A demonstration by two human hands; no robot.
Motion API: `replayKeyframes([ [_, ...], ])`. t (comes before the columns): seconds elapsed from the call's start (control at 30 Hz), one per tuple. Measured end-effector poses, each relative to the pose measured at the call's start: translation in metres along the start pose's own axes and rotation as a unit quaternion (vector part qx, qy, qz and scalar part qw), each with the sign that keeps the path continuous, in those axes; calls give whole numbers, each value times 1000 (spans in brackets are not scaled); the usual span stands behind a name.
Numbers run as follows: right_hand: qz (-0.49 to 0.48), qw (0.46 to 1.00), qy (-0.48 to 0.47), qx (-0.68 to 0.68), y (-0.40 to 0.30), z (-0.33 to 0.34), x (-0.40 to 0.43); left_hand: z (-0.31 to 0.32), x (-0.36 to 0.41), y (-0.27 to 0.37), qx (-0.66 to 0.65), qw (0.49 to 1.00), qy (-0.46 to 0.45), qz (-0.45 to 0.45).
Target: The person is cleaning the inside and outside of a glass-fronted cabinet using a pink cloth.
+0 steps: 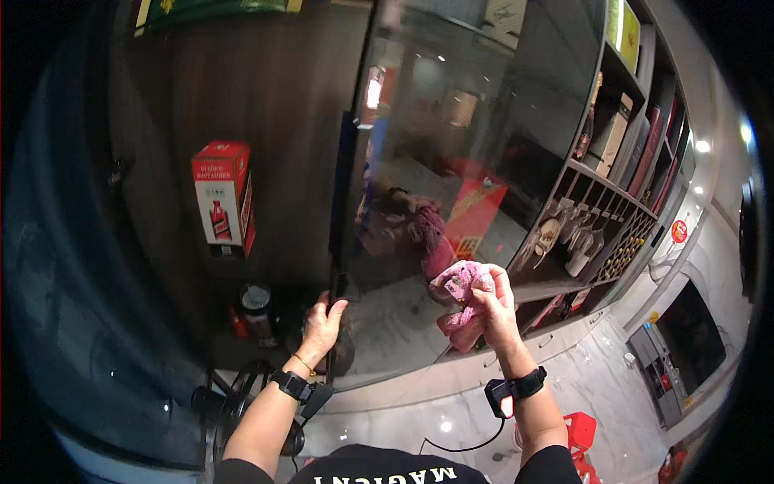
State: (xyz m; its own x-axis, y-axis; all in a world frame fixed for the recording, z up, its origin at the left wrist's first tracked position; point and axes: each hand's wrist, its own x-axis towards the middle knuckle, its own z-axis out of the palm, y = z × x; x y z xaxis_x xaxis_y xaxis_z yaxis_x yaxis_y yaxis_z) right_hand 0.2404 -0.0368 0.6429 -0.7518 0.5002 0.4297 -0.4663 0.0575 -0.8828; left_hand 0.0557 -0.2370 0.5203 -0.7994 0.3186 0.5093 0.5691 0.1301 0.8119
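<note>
My left hand (323, 323) grips the dark vertical edge of a glass cabinet door (387, 327), thumb on the near side and the fingers partly hidden behind it. A crumpled pink cloth (462, 302) is bunched in my right hand (499, 299), in front of the glass. The glass mirrors the cloth and a hand. Left of the door edge, a red and white bottle box (224, 199) stands inside the dark cabinet. Below that box is a dark cylindrical container with a pale top (257, 302).
Stemmed glasses (580, 242) hang in the shelving on the right, beside a lattice rack (626, 257). A dark wheel-like object (245, 387) is near my left forearm. On the marble floor at lower right stands a red plastic stool (580, 429). A cable runs from my right wrist device.
</note>
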Motion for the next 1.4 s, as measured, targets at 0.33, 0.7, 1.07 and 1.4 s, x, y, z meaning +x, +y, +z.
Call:
replayKeyframes([
  [0.33,-213,966,20,-145,-23,-29,71,16,44,-27,3,995,88,-50],
  [0.7,-475,749,128,-445,-90,-14,139,30,62,-43,12,963,229,-141],
  [1.07,-462,751,259,-395,-161,-29,224,10,71,-2,74,974,213,37],
  [1.4,-461,885,-14,-66,-271,8,329,41,112,-32,7,978,156,138],
])
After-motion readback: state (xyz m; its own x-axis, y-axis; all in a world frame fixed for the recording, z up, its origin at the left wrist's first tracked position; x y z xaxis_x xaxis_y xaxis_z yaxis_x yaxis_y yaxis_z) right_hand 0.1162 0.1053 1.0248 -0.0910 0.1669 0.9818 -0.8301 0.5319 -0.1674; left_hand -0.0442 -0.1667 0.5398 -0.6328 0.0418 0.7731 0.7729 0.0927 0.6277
